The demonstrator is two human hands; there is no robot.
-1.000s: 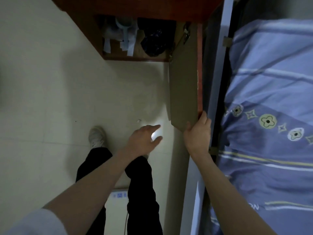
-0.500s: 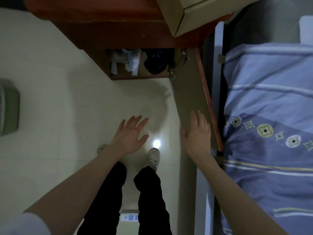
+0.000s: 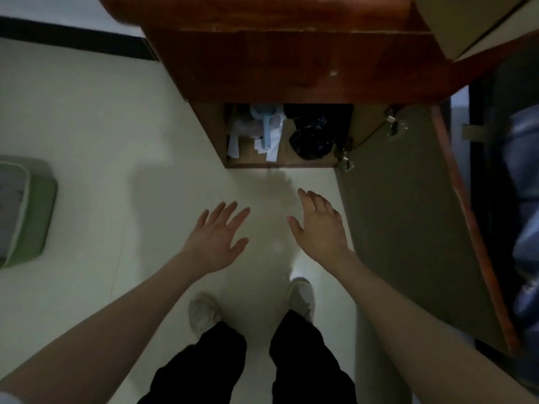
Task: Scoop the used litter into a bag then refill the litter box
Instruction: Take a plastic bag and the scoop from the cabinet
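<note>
I stand before a low wooden cabinet (image 3: 291,68) whose door (image 3: 408,228) hangs open to the right. Inside lie a light blue scoop (image 3: 264,129) among white and clear bags, and a crumpled black plastic bag (image 3: 313,138). My left hand (image 3: 217,237) and my right hand (image 3: 320,228) both hover over the floor in front of the opening, fingers spread, holding nothing. A green litter box (image 3: 29,211) sits on the floor at the left edge, partly cut off.
A bed with blue patterned bedding (image 3: 525,199) lies behind the open door at the right. A cardboard box (image 3: 466,21) sits on top of the cabinet. My two feet in white shoes stand on the pale tiled floor (image 3: 116,141).
My right hand has let go of the cabinet door and moved left in front of the opening. The door stands wider open. My view has shifted closer to the cabinet.
</note>
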